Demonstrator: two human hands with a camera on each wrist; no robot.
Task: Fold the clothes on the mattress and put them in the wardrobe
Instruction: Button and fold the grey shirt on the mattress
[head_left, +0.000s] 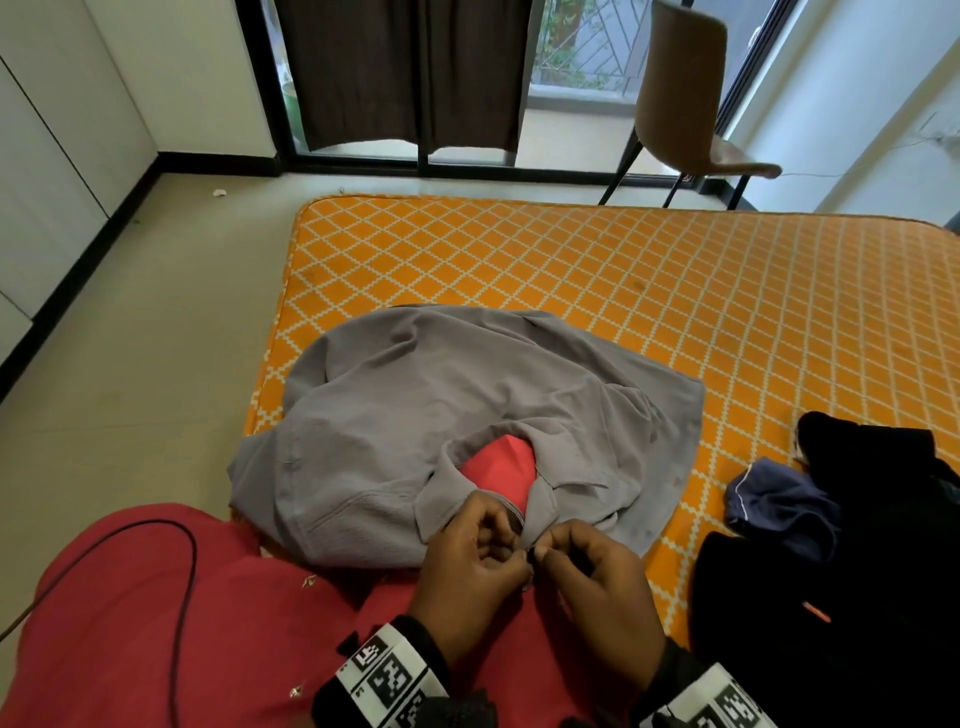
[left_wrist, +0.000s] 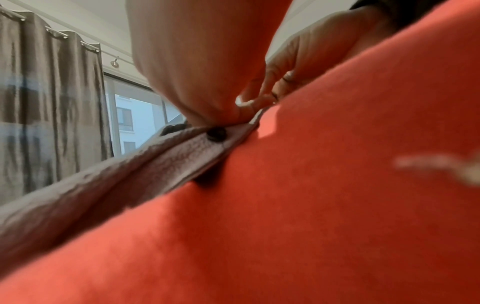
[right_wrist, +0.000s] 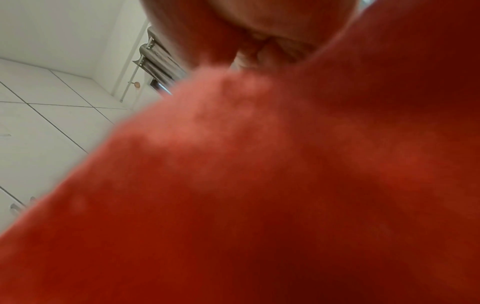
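Observation:
A grey shirt (head_left: 426, 415) lies spread on the near left corner of the orange patterned mattress (head_left: 675, 291), collar toward me, with red cloth (head_left: 501, 465) showing through its neck opening. My left hand (head_left: 475, 558) and right hand (head_left: 587, 566) meet at the shirt's front placket just below the collar, both pinching the grey fabric. In the left wrist view a dark button (left_wrist: 216, 134) sits on the grey placket (left_wrist: 166, 158) under my left thumb. The right wrist view is filled by blurred red cloth (right_wrist: 285, 185).
A heap of dark clothes (head_left: 857, 545) with a navy piece (head_left: 779, 504) lies on the mattress at the right. A brown chair (head_left: 685, 98) stands beyond the far edge before a glass door with dark curtains (head_left: 405, 73). White wardrobe doors (head_left: 47, 156) line the left wall.

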